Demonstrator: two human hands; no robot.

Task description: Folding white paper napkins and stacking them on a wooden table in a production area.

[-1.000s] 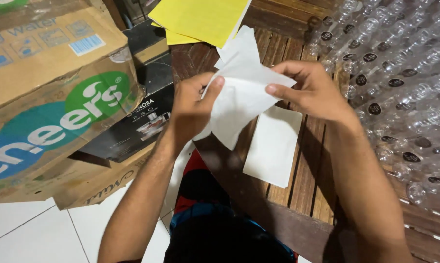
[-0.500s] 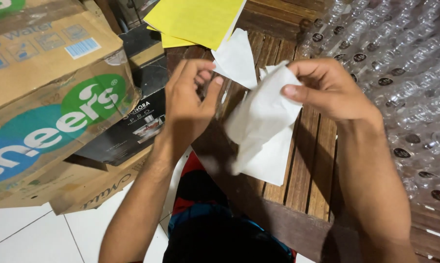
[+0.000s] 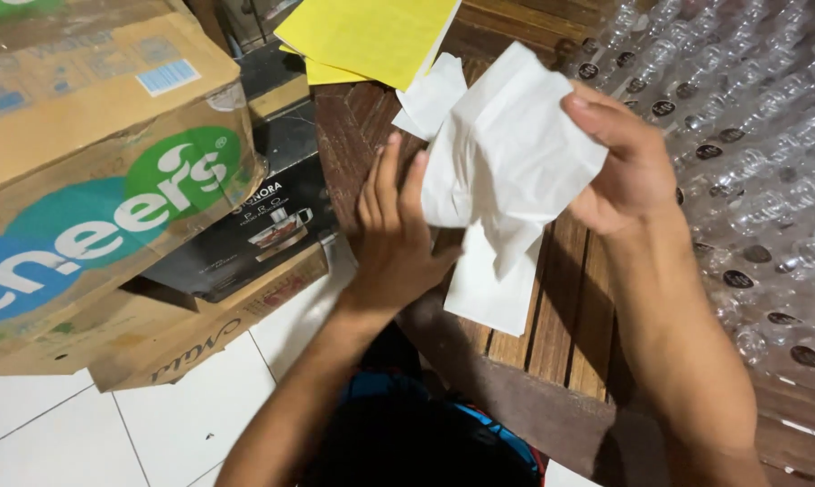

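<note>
Head view shows me the white paper sheet (image 3: 507, 153) lifted above the wooden tabletop (image 3: 570, 307), crumpled and partly folded, hanging from my right hand (image 3: 628, 167). That hand's grip is closed on the sheet's upper right edge, thumb on the near face and fingers behind it. A second ago both hands pinched the sheet between them; half a second ago the left was already letting go. Now my left hand (image 3: 394, 234) is off the paper altogether, its grip open, fingers straight and together, pressed flat against the tabletop just beside the hanging lower corner of the sheet. So the hold has passed from two hands to one, and I judge the sheet is being opened out or turned over rather than creased further, with the left hand free to smooth or steady.

Under the held sheet lies a second white sheet (image 3: 484, 289), flat on the slats, its lower end reaching toward the table's near edge. A third, smaller white piece (image 3: 430, 95) lies farther up, touching the yellow paper stack (image 3: 371, 32) at the far side. To the right, well apart from the hands, stands a packed mass of clear plastic bottles (image 3: 750, 144). To the left sit cardboard boxes (image 3: 101, 171) on a white tiled floor (image 3: 47, 433), with a dark appliance box (image 3: 254, 225) wedged between them.
</note>
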